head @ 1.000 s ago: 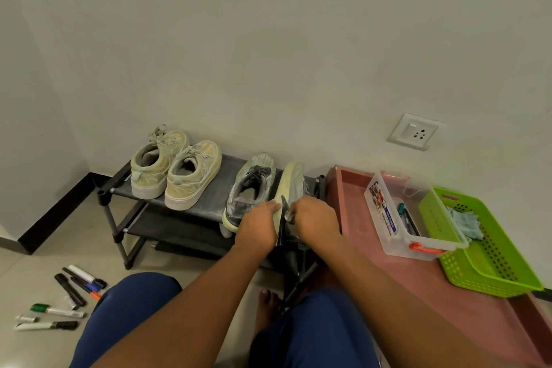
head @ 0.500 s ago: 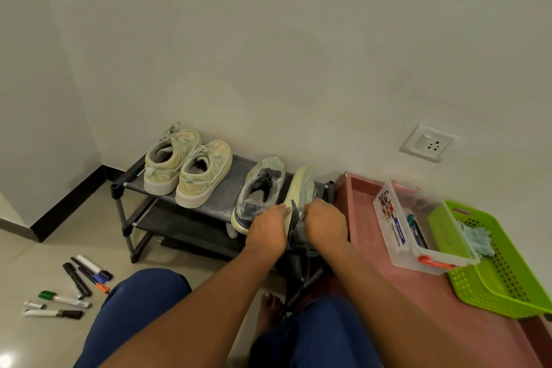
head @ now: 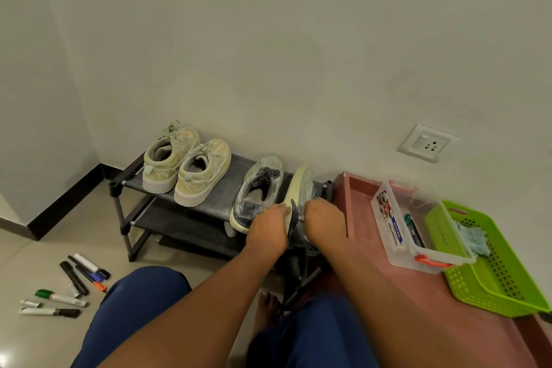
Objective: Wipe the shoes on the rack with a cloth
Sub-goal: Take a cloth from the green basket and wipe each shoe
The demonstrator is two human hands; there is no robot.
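Note:
A low black shoe rack stands against the wall. On its top shelf sit a beige pair of sneakers at the left and an upright grey sneaker to the right. The second grey sneaker is tipped on its side, its pale sole facing left. My left hand presses on the sole near the heel. My right hand grips the shoe's upper side. A dark strip shows between my hands; I cannot tell what it is. A light blue cloth lies in the green basket.
A pink platform right of the rack carries a clear plastic box and the green basket. Several markers lie on the floor at the left. My knees and a bare foot are below. A wall socket is above the platform.
The view has shifted slightly, so the rack sits a little further right. Both hands stay on the tipped grey sneaker in much the same grip.

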